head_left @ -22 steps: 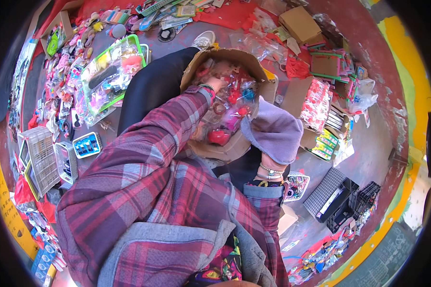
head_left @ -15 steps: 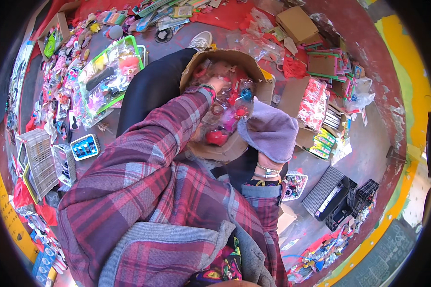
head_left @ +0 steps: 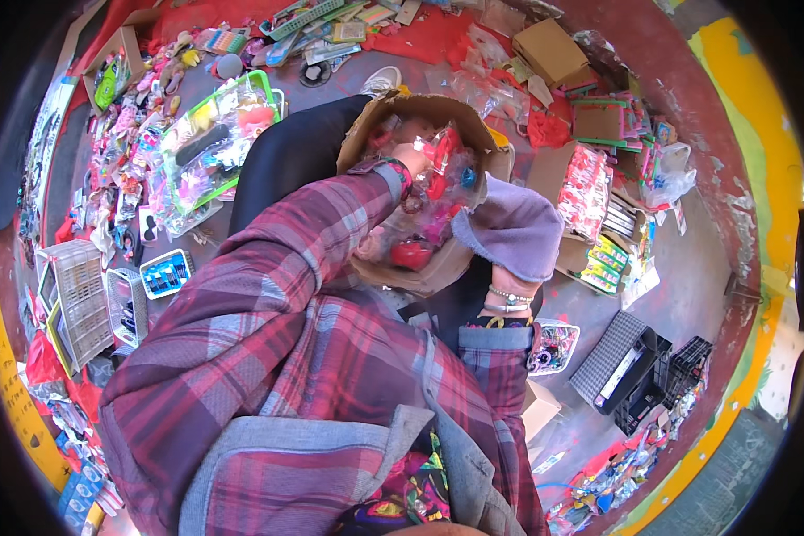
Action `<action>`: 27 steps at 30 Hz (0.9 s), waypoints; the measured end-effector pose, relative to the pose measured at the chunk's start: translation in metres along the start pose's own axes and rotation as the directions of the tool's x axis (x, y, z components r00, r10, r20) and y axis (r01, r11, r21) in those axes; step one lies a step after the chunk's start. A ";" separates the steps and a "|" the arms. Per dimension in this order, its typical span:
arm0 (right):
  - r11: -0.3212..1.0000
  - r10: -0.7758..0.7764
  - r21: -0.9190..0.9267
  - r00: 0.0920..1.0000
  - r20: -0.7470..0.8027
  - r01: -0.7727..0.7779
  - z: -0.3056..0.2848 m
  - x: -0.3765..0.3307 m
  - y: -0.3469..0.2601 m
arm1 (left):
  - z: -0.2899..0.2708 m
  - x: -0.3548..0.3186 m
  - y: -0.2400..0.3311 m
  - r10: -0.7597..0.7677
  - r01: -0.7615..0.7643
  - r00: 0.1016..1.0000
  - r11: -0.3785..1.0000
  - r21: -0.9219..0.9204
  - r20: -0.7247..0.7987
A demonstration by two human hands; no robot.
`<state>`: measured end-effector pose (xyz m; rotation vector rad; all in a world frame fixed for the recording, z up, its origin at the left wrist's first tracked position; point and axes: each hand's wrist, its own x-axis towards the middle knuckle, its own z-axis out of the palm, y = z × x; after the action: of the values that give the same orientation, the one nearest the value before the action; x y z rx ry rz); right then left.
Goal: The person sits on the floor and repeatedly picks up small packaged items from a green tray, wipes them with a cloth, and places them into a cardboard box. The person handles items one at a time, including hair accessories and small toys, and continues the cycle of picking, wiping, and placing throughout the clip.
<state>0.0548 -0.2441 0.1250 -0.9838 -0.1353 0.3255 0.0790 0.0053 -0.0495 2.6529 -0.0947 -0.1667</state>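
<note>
A cardboard box (head_left: 442,270) stands between my legs, full of small items in clear plastic bags, many red or pink. My left hand (head_left: 409,159) reaches into its far part, fingers closed on a clear bag with something red (head_left: 443,150) inside. What that red thing is I cannot make out. At the box's right side, a purple-grey cloth (head_left: 514,228) covers my right hand (head_left: 515,275); only the wrist with its bracelets shows, and the fingers are hidden. The cloth touches the box's right edge.
To the left lies a green-rimmed tray (head_left: 207,195) of bagged goods, beside a heap of small toys (head_left: 134,152). Baskets (head_left: 79,299) stand lower left. An open carton (head_left: 585,192) of red-and-white packets is at right, with black crates (head_left: 643,384) below it.
My left hand has risen slightly, and the clear bag with the red thing now shows at its fingers. The right hand under the cloth has barely moved. The whole view has shifted slightly.
</note>
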 end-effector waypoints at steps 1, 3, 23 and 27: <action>1.000 -0.009 -0.001 0.999 0.040 0.010 -0.005 0.000 0.000 | -0.008 -0.004 0.005 -0.021 0.018 0.999 0.998 -0.052 -0.047; 0.884 0.021 0.463 0.996 0.083 -0.057 -0.018 -0.003 0.006 | -0.038 -0.015 0.024 -0.282 0.220 0.958 0.586 -0.780 0.059; 0.961 0.188 0.220 0.979 -0.078 -0.167 0.079 -0.053 0.030 | -0.181 -0.189 0.111 -0.307 -0.068 0.948 -0.464 -0.883 0.088; 0.982 0.078 0.181 0.985 -0.154 -0.050 0.078 -0.061 0.013 | -0.151 -0.179 0.092 -0.356 0.042 0.917 -0.360 -0.932 0.180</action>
<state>-0.0252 -0.1960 0.1595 -0.8357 0.0710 0.3107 -0.0816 0.0108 0.1443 0.7431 0.4676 -0.0207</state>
